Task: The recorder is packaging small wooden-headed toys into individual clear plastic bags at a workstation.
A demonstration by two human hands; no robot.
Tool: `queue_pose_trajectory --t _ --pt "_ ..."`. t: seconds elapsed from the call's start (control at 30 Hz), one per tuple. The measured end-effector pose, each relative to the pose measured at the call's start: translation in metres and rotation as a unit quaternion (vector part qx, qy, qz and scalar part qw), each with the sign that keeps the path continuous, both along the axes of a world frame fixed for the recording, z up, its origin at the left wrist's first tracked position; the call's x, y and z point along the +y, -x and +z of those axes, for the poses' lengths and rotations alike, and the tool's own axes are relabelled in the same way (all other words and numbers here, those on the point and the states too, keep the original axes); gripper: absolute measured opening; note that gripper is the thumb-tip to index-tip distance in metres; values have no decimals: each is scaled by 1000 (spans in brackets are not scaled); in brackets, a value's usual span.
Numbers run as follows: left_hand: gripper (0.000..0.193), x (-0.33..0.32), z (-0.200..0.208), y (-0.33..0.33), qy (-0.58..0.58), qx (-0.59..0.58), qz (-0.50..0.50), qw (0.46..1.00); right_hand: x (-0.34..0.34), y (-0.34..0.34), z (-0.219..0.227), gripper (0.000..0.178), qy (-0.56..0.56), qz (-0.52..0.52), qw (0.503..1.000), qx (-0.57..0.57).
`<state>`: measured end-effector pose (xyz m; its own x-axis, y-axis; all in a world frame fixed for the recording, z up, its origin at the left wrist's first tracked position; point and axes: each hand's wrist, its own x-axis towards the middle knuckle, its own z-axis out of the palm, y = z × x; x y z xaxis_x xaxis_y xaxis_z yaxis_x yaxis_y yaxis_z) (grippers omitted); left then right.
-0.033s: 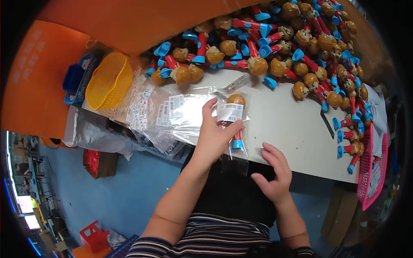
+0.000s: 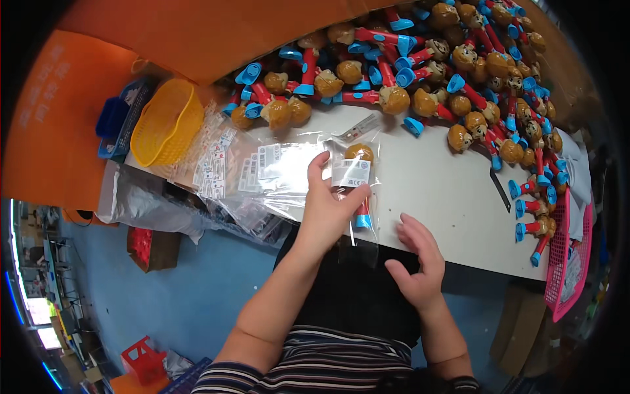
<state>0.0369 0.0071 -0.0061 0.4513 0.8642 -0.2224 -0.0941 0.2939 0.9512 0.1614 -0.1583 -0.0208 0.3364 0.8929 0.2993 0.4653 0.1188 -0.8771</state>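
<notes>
A clear plastic bag (image 2: 366, 246) lies over the table's near edge, its lower end hanging past it. Inside it is a toy figure (image 2: 359, 153) with a brown round head, red body and blue base. A white printed label (image 2: 350, 173) covers part of the figure. My left hand (image 2: 328, 207) grips the bagged figure, thumb across its front and index finger along the left side. Just right of the bag, my right hand (image 2: 421, 266) hovers at the table edge, open, thumb apart from the fingers, holding nothing.
Many similar toy figures (image 2: 394, 100) are heaped along the back and right. Clear bags with labels (image 2: 269, 162) lie left of my left hand, near a yellow basket (image 2: 187, 121). A dark flat strip (image 2: 499, 190) lies right; a pink basket (image 2: 558, 262) stands at the right edge.
The bag's upper part has shifted slightly upward. My right hand's fingers have moved a little up. My left hand keeps its place on the bag.
</notes>
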Motion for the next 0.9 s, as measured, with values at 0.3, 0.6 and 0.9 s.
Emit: queue_pose_trajectory --t 0.3,0.6,0.9 --pt "83 -21 -4 -7 -316 237 8 919 20 -21 11 71 28 129 952 -275" --pt "88 -21 3 -10 11 -48 19 999 0 21 47 20 7 -46 979 -196" --pt "97 -34 6 -28 27 -81 50 995 -3 47 28 27 71 -183 924 -327"
